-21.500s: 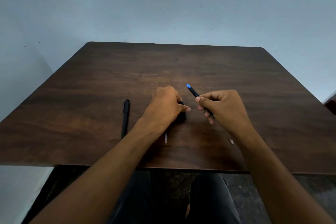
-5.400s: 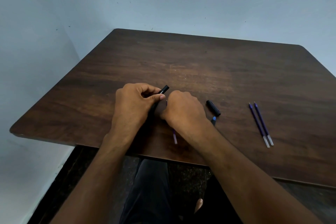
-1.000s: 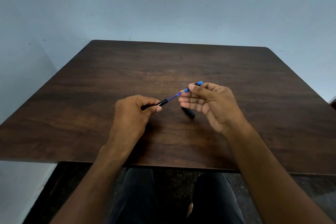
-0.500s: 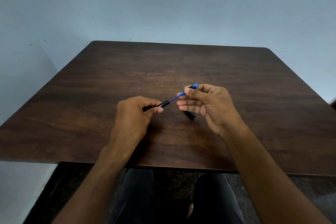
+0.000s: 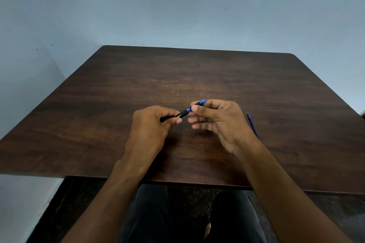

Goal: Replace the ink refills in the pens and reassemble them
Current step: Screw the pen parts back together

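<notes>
Gripping black barrel (image 5: 178,116) in left hand (image 5: 150,126), right hand (image 5: 219,118) pinching blue-tipped section (image 5: 199,103); refill gap nearly closed since half-second ago, screwing next.

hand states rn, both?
Left hand: holds black plastic pen barrel.
Right hand: pinches pen's blue-tipped front section.

Only writing anywhere is a tiny line of white print on the black pen barrel (image 5: 181,115), right by the end the left hand (image 5: 150,128) grips. Way too small and blurry to read, so no brand, no numbers.
</notes>
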Demonstrator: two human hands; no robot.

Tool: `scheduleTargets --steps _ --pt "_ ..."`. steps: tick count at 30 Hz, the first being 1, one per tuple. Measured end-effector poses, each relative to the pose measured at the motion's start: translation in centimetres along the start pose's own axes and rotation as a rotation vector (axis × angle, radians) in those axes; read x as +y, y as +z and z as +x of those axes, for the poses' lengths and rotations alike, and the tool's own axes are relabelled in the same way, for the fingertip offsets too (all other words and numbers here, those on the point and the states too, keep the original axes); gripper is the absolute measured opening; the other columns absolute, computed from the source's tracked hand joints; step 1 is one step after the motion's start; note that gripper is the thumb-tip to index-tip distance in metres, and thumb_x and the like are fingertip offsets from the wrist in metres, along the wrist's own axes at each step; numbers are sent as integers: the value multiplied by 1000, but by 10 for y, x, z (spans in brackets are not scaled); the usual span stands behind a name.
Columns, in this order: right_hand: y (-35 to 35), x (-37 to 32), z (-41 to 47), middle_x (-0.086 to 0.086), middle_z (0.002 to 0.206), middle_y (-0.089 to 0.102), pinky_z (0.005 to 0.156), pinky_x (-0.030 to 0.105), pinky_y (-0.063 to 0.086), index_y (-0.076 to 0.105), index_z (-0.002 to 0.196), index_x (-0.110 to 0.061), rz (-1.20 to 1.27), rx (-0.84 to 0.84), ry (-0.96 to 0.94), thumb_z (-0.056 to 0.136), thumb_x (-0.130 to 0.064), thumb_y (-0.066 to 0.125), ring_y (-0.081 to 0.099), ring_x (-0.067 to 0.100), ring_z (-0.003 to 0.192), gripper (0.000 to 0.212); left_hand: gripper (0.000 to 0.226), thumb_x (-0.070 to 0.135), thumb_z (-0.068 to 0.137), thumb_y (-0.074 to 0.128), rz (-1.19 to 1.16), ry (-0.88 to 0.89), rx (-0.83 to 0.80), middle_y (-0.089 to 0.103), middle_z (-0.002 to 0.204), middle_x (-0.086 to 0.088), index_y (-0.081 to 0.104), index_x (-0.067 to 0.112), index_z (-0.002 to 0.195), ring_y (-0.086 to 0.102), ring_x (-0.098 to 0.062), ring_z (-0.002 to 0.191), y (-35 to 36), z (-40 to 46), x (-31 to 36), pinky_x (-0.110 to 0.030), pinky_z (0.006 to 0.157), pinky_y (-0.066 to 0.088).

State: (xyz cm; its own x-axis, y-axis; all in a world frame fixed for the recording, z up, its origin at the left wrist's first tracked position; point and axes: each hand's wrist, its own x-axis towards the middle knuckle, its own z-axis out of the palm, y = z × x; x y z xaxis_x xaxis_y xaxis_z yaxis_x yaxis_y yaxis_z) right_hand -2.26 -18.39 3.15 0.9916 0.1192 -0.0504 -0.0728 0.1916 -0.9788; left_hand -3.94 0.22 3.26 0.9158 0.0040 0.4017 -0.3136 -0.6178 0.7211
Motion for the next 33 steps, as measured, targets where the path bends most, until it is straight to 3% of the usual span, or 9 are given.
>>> scheduleTargets --steps 7,12,15,17,19,22,25,30,33 --pt "1 0 5 15 81 77 63 34 58 77 88 -4 -79 23 23 82 -20 82 72 24 71 18 17 16 75 82 20 9 4 69 78 15 80 21 92 61 7 76 2 0 3 -4 71 43" --pt "7 -1 5 7 62 70 46 29 50 68 87 7 -246 98 -13 81 -36 82 62 17 52 45 17 17 75 83 18 -11 -2 69 79 17 79 23 91 63 4 79 1 -1 4 -4 72 43" --pt "8 -5 3 4 64 71 46 29 49 70 88 1 -324 101 -12 76 -47 83 61 15 51 52 17 19 76 82 36 -23 -12 65 77 22 79 25 92 62 8 78 0 -1 4 -2 72 41" --pt "6 -9 1 3 70 72 49 31 51 71 98 -8 -269 91 -26 74 -39 86 62 17 56 43 17 19 76 82 39 -26 -2 62 74 26 79 25 91 60 11 76 -2 -1 3 -1 71 39" --pt "3 -12 -1 3 76 72 53 33 54 70 107 -9 -156 64 -73 81 -18 83 64 19 62 30 18 19 75 82 34 -33 7 63 74 24 79 24 92 60 11 76 -3 0 3 -1 71 40" --pt "-1 -15 -2 7 74 73 58 32 56 75 99 -3 -131 66 -109 88 -2 72 66 20 64 11 19 20 75 82 39 -45 -1 66 79 20 79 26 94 61 7 80 -3 0 4 -2 73 42" --pt "-2 -18 -2 9 72 74 54 29 55 76 90 -2 -181 91 -104 86 -13 77 66 19 60 11 19 21 76 82 48 -42 -4 64 78 23 78 27 93 61 8 80 -3 -1 5 0 72 41" --pt "2 -18 1 4 60 69 43 28 48 69 72 -7 -370 164 -134 82 -41 80 59 16 48 37 20 22 76 81 50 -27 0 62 77 26 78 28 94 61 10 83 -5 -2 7 1 73 40" --pt "4 -18 0 4 61 70 42 27 49 70 76 -12 -420 181 -134 76 -52 80 59 16 47 41 19 21 76 81 54 -11 -1 61 77 25 78 26 95 60 11 81 -6 -3 7 0 74 41"
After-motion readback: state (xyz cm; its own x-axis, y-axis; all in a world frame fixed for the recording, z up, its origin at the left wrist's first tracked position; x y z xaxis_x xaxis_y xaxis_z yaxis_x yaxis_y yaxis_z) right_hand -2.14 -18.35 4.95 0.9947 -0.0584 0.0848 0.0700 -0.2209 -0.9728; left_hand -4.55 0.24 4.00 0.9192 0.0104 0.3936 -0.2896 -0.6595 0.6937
